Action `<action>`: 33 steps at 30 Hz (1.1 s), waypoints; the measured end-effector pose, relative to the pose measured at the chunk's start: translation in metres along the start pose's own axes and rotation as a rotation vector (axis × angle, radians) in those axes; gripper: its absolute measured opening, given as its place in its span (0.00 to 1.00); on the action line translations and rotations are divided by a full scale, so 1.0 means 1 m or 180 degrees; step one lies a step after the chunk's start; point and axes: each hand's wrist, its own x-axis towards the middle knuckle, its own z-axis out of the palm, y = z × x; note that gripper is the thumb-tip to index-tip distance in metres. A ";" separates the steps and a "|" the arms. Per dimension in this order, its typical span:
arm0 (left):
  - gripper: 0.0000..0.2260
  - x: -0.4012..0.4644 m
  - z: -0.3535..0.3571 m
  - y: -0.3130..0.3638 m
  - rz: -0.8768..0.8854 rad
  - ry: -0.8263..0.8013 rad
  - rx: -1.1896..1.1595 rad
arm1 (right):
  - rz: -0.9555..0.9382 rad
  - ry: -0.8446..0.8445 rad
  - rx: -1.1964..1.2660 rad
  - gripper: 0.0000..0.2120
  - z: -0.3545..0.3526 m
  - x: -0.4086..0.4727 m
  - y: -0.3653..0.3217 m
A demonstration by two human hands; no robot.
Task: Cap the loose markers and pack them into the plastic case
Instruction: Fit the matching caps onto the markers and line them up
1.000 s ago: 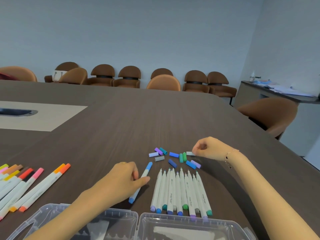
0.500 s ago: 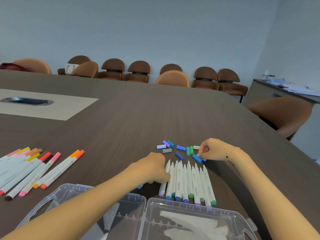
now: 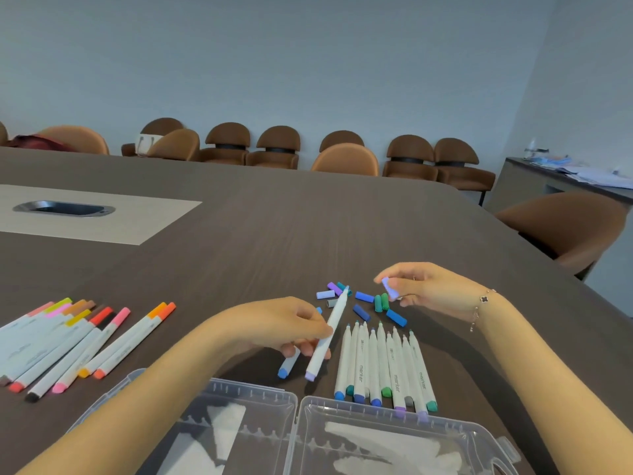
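Pinched in my left hand's point(image 3: 281, 325) grip was a white marker with a lilac end point(image 3: 325, 337), lifted and slanting, its uncapped tip pointing toward the table's far edge over the scattered caps. A second marker with a blue end point(image 3: 288, 366) lay under the same hand; whether my fingers held it or only rested on it I could not tell. My right hand point(image 3: 428, 289) had a lilac cap point(image 3: 389, 289) pinched between thumb and fingertips, raised just above the table point(image 3: 274, 241), apart from the marker tip. A thin bracelet point(image 3: 481, 303) hung on that wrist.

Between the two hands lay the loose caps point(image 3: 363, 301), in purple, teal, blue, green and grey. Nearer the table's near edge a row of uncapped markers point(image 3: 385, 365) lay side by side, tips pointing away from me, coloured ends just beside the clear plastic case point(image 3: 298, 437). That case sat open at the near edge, both halves flat.

Toward the left edge lay a fan of capped markers point(image 3: 78, 341) in pinks, yellows, oranges and browns. Brown chairs point(image 3: 346, 159) lined the far side.
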 end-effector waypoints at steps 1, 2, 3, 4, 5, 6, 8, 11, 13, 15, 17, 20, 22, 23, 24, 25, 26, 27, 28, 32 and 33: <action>0.10 -0.002 -0.002 -0.003 0.0006 -0.0002 -0.0123 | 0.0013 0.0016 0.0348 0.08 0.004 0.001 -0.003; 0.10 -0.002 -0.003 -0.005 -0.0009 0.0040 -0.0153 | 0.0055 0.0015 0.0775 0.09 0.007 0.002 -0.007; 0.10 -0.001 -0.003 -0.006 -0.0032 0.0083 -0.0123 | 0.0106 -0.0005 0.1211 0.09 0.010 0.002 -0.011; 0.10 0.000 -0.002 -0.007 -0.0046 0.0108 -0.0088 | 0.0159 -0.0037 0.1582 0.09 0.013 0.002 -0.015; 0.10 0.001 -0.002 -0.007 -0.0044 0.0109 -0.0086 | 0.0209 -0.0073 0.1843 0.09 0.017 0.002 -0.019; 0.10 0.001 -0.001 -0.007 -0.0038 0.0077 -0.0127 | 0.0252 -0.0105 0.2000 0.08 0.022 0.002 -0.022; 0.10 0.001 0.000 -0.007 -0.0065 -0.0024 -0.0266 | 0.0295 -0.0118 0.2098 0.07 0.030 0.002 -0.027; 0.11 0.001 0.000 -0.007 -0.0107 -0.0064 -0.0375 | 0.0296 -0.0032 0.2086 0.08 0.036 0.003 -0.029; 0.11 0.001 0.000 -0.006 -0.0104 -0.0041 -0.0397 | 0.0255 -0.0006 0.2012 0.10 0.037 0.002 -0.028; 0.11 0.001 0.000 -0.005 -0.0104 -0.0039 -0.0391 | 0.0193 -0.0033 0.1935 0.09 0.039 0.001 -0.027; 0.10 0.000 0.001 -0.005 -0.0119 -0.0044 -0.0389 | 0.0171 -0.0062 0.1950 0.08 0.042 0.001 -0.026; 0.09 0.001 0.003 -0.004 -0.0098 -0.0035 -0.0401 | 0.0147 -0.0093 0.1958 0.08 0.045 0.002 -0.026; 0.09 0.001 0.004 -0.004 -0.0082 -0.0061 -0.0442 | 0.0108 -0.0108 0.1917 0.09 0.046 0.002 -0.027; 0.09 0.001 0.004 -0.005 -0.0080 -0.0078 -0.0459 | 0.0085 -0.0101 0.1858 0.09 0.046 0.001 -0.028; 0.08 0.001 0.005 -0.005 -0.0078 -0.0079 -0.0472 | 0.0064 -0.0091 0.1779 0.08 0.046 0.001 -0.028; 0.08 0.002 0.006 -0.005 -0.0079 -0.0053 -0.0488 | 0.0048 -0.0090 0.1707 0.08 0.047 0.001 -0.029; 0.08 0.002 0.007 -0.005 -0.0084 -0.0007 -0.0512 | 0.0047 -0.0091 0.1658 0.07 0.048 0.001 -0.029; 0.08 0.002 0.007 -0.005 -0.0085 0.0037 -0.0544 | 0.0055 -0.0083 0.1621 0.07 0.049 0.001 -0.029; 0.08 0.002 0.007 -0.005 -0.0077 0.0074 -0.0577 | 0.0060 -0.0062 0.1585 0.06 0.050 0.000 -0.029; 0.12 0.000 0.007 -0.004 0.0036 0.0187 -0.0853 | -0.0052 0.0157 0.1461 0.05 0.054 -0.001 -0.029; 0.12 0.000 0.008 -0.003 0.0056 0.0232 -0.0919 | -0.0096 0.0253 0.1476 0.05 0.055 -0.001 -0.029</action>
